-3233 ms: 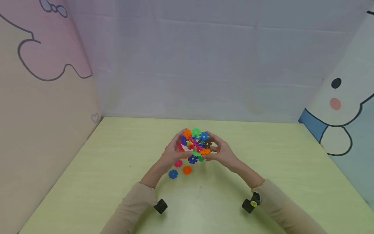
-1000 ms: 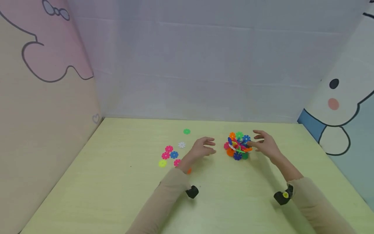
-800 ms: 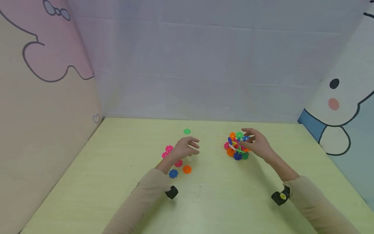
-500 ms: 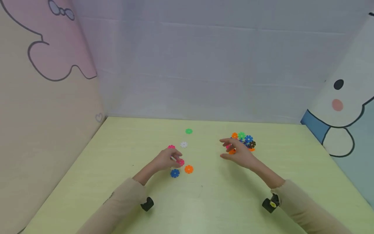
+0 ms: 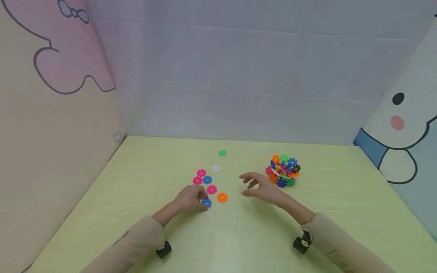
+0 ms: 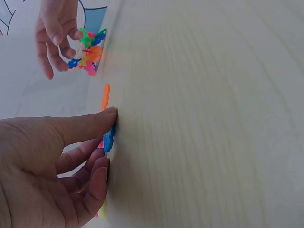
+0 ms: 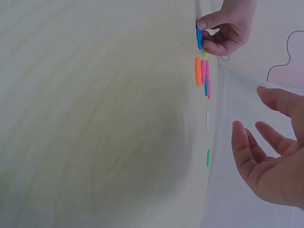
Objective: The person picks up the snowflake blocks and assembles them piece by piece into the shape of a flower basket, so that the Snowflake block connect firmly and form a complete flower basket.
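Now the left hand (image 5: pixel 192 197) has moved nearer to the person and pinches the blue notched plastic disc (image 5: pixel 207 203) between its thumb and fingers, left of the orange notched plastic disc (image 5: pixel 222 197). Meanwhile the right hand (image 5: pixel 264 189) has left the multicoloured plastic cluster (image 5: pixel 283 171), its fingers wide and holding nothing, so the work seems to turn from this cluster, resting on the pale surface (image 5: pixel 259 242), to loose discs.

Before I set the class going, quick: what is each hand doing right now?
Left hand: closed, pinching a blue disc between thumb and fingers.
Right hand: open, holding nothing.
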### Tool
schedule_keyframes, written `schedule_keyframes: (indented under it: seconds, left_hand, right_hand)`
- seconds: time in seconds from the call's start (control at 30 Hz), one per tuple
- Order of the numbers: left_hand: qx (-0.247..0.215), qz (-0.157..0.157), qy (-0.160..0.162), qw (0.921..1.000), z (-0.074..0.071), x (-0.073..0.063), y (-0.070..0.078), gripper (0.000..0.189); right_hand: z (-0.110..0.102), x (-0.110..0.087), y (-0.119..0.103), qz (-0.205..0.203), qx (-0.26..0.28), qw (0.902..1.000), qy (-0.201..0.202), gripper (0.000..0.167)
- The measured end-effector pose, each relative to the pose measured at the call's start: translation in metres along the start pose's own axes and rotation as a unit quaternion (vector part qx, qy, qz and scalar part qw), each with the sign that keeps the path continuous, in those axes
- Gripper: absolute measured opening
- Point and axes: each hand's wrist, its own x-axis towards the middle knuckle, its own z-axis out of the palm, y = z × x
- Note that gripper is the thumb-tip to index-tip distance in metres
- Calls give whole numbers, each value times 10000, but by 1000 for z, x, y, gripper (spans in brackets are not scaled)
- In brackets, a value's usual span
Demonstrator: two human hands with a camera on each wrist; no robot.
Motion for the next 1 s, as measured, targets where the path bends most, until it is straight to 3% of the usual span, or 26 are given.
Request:
schedule_keyframes:
  seconds: [0.4,0.63,0.8,1.0]
  left_hand:
    - [-100,-348,-83,9993,-2,3,3,28]
    - [-187,-184,-274,9993,-4,5,-2,27]
    - [-628,28,-458,9970,-11,4,-8,21]
    - [-1197,-9,-799,9896,-20,6,-11,16]
  right_hand:
    - [31,29,-4,155,-200,9980,-581,39]
    - [40,41,-2,-2,-323,9962,-808,34]
    - [46,49,-1,79,-635,9936,-928,31]
    - [50,56,-4,317,-1227,9856,-1120,22]
